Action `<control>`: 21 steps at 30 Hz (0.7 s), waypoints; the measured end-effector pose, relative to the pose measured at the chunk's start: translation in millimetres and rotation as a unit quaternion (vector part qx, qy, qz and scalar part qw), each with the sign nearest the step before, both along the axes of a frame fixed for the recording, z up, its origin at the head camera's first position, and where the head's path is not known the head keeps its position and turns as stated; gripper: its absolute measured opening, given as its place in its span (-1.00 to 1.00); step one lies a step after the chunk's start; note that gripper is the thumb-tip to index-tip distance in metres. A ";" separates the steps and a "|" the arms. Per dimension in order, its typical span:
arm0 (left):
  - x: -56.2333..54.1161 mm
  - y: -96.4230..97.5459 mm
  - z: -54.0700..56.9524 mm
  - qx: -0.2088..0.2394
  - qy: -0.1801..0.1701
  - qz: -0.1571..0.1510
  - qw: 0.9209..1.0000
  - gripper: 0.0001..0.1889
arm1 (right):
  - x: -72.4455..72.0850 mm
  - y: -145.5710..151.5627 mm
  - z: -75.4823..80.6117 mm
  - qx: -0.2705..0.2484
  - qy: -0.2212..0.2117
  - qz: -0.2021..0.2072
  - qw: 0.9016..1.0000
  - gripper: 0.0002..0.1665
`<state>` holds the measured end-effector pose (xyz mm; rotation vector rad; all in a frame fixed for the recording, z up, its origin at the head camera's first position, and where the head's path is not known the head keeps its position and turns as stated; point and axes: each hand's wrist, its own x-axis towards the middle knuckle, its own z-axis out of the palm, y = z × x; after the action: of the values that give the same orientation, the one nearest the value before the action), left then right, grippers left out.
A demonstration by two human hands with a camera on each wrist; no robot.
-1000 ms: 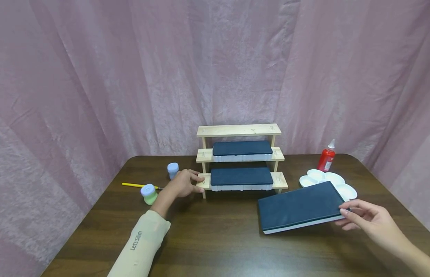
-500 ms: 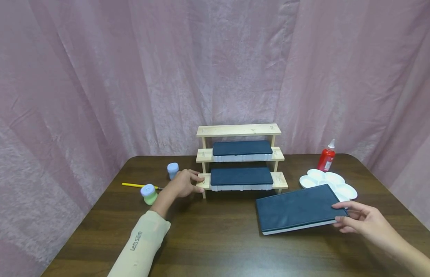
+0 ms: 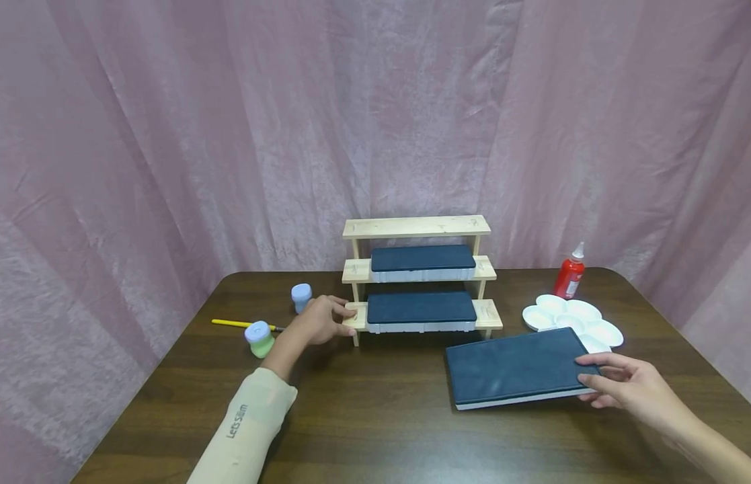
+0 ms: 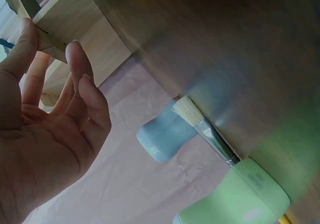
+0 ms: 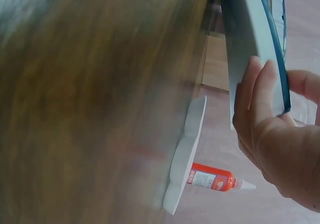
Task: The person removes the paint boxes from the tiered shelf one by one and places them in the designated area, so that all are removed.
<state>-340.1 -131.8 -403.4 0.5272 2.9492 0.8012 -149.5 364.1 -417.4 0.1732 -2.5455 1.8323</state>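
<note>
Right hand (image 3: 638, 396) grips a box (image 3: 520, 366) while left hand (image 3: 321, 319) holds a wooden stand (image 3: 417, 227)

We see the box in front of the stand, a little to its right, with its dark blue lid facing up and a pale side showing below. The right hand pinches its right end; in the right wrist view we find fingers pressed against the pale underside there. We cannot tell whether the far end touches the table (image 3: 375, 437).

On the left, we see thumb and fingers pinching the end of the stand's lowest board, the other fingers loosely bent. A pale sleeve (image 3: 245, 423) covers that forearm.

Two similar boxes rest on the stand, the lower box (image 3: 421, 308) on the bottom board and the upper box (image 3: 422, 257) on the middle one. Beside the left hand we spot a blue jar (image 3: 301, 296), a green jar (image 3: 261, 341) with a bluish lid, and a yellow-handled brush (image 3: 232, 323) lying behind the green one. Over on the right, the box partly hides a white paint tray (image 3: 575, 316), and a red bottle (image 3: 569, 277) stands upright behind that tray. A pink curtain (image 3: 375, 101) hangs behind everything.
</note>
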 end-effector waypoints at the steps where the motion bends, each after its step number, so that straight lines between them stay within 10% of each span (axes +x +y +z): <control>1: 0.1 0.3 0.3 -0.001 0.000 0.000 1.000 -0.55 | -0.4 0.7 -0.2 -0.001 -0.005 0.010 1.000 -0.61; 21: 0.5 0.6 2.5 -0.003 -0.008 0.003 1.000 -0.55 | -14.0 9.5 -7.4 -0.158 -0.115 0.131 0.972 -0.51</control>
<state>-339.7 -131.2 -400.9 0.5096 2.9388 0.7923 -163.6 373.6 -424.8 0.3266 -2.4167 2.4606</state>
